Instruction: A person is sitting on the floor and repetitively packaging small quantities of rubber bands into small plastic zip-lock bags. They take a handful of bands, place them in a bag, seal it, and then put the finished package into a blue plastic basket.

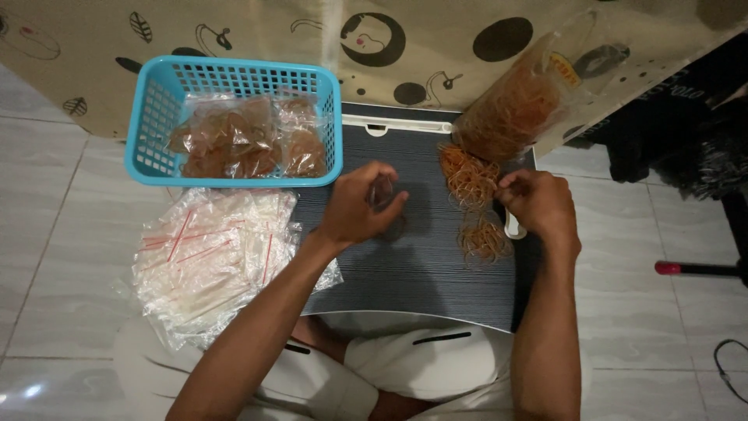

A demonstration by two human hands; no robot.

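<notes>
Seated cross-legged at a low dark bench, a person works a loose heap of rubber bands right of centre. The right hand pinches at the heap's right edge, fingers narrowed on a few bands; the left hand, curled around a small clear pouch, sits just left of the heap — the farther of the two. A blue basket of filled packets sits upper left; empty zip bags lie below it.

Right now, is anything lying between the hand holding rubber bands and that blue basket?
Nothing visible does. The left hand hovers over the dark lap table, and the stretch up to the blue basket shows only bare tabletop.
</notes>
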